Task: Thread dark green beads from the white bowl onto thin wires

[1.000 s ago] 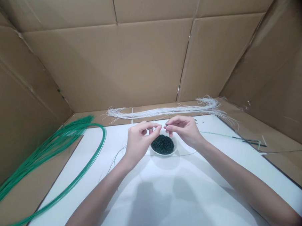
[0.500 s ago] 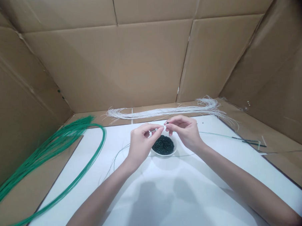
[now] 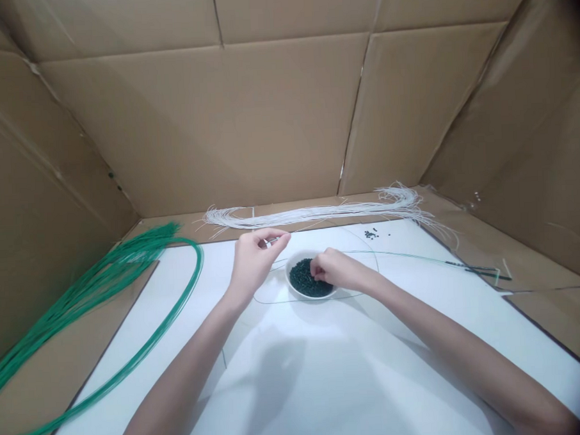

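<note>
A small white bowl [image 3: 293, 289] of dark green beads [image 3: 303, 279] stands on the white sheet [image 3: 325, 370]. My right hand [image 3: 338, 271] reaches into the bowl, fingertips curled down onto the beads. My left hand [image 3: 253, 257] hovers left of the bowl, thumb and forefinger pinched on the end of a thin clear thread [image 3: 368, 256]. The thread loops over the sheet around the bowl and runs off to the right.
A bundle of green wires [image 3: 105, 277] curves along the left side. A bundle of white strings [image 3: 318, 212] lies along the back edge. A few loose beads [image 3: 370, 234] and a dark beaded strand [image 3: 479, 271] lie at the right. Cardboard walls enclose the space.
My right hand left the thread end and dropped into the bowl of beads. My left hand moved a little left and up, still pinching the thread.
</note>
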### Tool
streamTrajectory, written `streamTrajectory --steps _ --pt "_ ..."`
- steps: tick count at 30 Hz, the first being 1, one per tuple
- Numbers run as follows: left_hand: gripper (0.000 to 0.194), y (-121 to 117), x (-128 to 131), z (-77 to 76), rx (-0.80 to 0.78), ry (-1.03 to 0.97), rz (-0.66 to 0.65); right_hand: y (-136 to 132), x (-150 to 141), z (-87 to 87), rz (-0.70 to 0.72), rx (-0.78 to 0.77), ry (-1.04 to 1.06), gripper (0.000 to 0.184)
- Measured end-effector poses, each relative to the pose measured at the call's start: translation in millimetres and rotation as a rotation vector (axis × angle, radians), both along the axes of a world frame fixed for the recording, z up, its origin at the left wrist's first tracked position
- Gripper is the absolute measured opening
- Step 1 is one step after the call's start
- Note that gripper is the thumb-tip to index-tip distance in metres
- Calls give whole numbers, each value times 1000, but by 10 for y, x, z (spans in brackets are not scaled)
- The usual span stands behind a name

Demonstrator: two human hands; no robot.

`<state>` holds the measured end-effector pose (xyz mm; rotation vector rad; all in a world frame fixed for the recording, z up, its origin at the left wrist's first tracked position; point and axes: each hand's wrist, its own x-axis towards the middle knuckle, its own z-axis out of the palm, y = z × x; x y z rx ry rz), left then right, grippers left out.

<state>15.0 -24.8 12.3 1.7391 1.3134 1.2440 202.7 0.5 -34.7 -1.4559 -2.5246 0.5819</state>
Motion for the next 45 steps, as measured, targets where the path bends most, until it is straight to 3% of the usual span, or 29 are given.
streamTrajectory --steps 4,7,10,14,25,45 --pt "22 21 43 -50 -37 71 -38 -7 7 33 -6 16 62 24" --pt "22 -2 76 -60 -37 48 -38 -68 60 220 -96 70 488 8" --pt "20 -79 108 -31 6 7 -40 -175 78 390 -174 79 982 10" --pt "18 -214 161 37 119 -19 -6 -283 37 466 -137 -3 1260 7" --pt "18 -236 189 40 173 -35 9 -259 -11 379 -120 -185 1366 11" --pt "17 -232 190 24 192 -13 -25 -236 -12 356 -107 -133 1355 8"
